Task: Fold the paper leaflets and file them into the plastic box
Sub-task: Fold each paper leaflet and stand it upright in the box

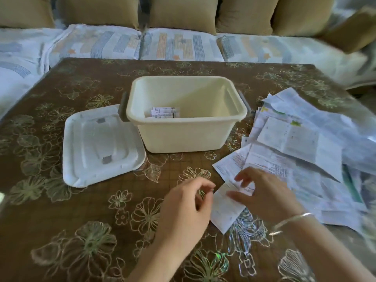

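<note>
A small white leaflet [224, 210] lies slanted on the table near the front, its upper end under my right hand [264, 194]. That hand's thumb and bent fingertips touch the paper from above. My left hand [187, 204] hovers just left of the leaflet with loosely curled fingers, holding nothing I can see. The cream plastic box [183, 135] stands open at the table's middle, with a few folded leaflets [162, 112] standing at its bottom left. A loose pile of unfolded leaflets [301, 143] spreads over the right side.
The box's white lid [97, 147] lies flat to the left of the box. The brown flowered tablecloth [81, 220] covers the table. A sofa with patterned covers [173, 45] and tan cushions runs behind the table's far edge.
</note>
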Motion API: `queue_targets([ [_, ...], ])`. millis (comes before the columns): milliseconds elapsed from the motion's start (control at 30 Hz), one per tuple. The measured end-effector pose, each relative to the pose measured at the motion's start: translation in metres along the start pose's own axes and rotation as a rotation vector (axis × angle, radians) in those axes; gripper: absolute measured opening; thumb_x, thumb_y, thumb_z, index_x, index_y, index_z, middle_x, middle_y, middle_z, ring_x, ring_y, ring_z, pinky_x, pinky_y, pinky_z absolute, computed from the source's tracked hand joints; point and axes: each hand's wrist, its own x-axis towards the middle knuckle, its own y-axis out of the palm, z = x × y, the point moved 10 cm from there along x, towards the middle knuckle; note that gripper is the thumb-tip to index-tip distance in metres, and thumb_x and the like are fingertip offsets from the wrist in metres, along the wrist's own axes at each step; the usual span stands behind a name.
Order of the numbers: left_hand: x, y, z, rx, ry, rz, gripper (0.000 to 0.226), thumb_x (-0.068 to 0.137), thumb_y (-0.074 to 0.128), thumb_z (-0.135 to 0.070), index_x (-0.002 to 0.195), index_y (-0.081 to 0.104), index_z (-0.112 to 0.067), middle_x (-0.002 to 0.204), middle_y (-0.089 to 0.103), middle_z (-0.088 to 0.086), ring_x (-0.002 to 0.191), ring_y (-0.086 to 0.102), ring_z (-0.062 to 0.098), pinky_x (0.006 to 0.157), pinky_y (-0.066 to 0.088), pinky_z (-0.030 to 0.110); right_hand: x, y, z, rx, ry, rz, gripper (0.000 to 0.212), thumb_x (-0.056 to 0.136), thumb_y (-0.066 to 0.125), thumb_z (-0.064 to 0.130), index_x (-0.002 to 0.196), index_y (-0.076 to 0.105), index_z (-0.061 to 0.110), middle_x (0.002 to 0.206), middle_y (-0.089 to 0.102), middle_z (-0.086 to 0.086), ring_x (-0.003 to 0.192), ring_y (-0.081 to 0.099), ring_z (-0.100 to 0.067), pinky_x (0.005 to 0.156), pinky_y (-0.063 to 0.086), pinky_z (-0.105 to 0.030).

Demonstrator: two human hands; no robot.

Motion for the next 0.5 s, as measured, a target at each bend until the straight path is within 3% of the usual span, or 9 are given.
queue_targets([
  [100, -0.011, 0.016, 0.001, 0.057, -0.009, 0.054, 0.020, 0.090, 0.065, -0.023, 0.108, 0.065, -0.032, 0.100, 0.065, -0.023, 0.083, 0.062, -0.001, 0.071, 0.052, 0.020, -0.009, 0.011, -0.005, -0.060, 0.058, 0.002, 0.063, 0.071, 0.068, 0.063, 0.120, 0.043, 0.034, 0.116, 0.052, 0.012, 0.103, 0.056, -0.012, 0.085, 0.049, -0.033],
  [200, -0.017, 0.018, -0.002, 0.081, -0.005, 0.067, 0.023, 0.089, 0.066, -0.024, 0.111, 0.064, -0.031, 0.104, 0.064, -0.022, 0.084, 0.061, -0.004, 0.074, 0.051, 0.017, -0.010, 0.013, -0.008, -0.034, 0.084, -0.005, 0.067, 0.069, 0.071, 0.062, 0.121, 0.041, 0.032, 0.114, 0.057, 0.008, 0.105, 0.055, -0.015, 0.084, 0.046, -0.031],
  [400, -0.020, 0.013, 0.006, 0.073, -0.062, 0.063, 0.044, 0.088, 0.068, -0.026, 0.129, 0.052, -0.035, 0.119, 0.056, -0.021, 0.079, 0.059, -0.003, 0.076, 0.051, 0.017, -0.018, 0.011, 0.003, 0.126, -0.008, -0.038, 0.032, 0.074, 0.074, 0.048, 0.095, 0.058, 0.030, 0.086, 0.056, 0.014, 0.077, 0.052, -0.006, 0.070, 0.045, -0.024],
  [500, -0.017, 0.010, 0.011, 0.002, -0.099, 0.056, 0.049, 0.089, 0.069, -0.026, 0.135, 0.052, -0.030, 0.115, 0.063, -0.020, 0.078, 0.061, -0.006, 0.072, 0.051, 0.013, -0.021, 0.007, 0.006, 0.293, -0.076, -0.068, 0.022, 0.075, 0.075, 0.040, 0.074, 0.057, 0.027, 0.069, 0.060, 0.010, 0.058, 0.050, 0.000, 0.053, 0.038, -0.015],
])
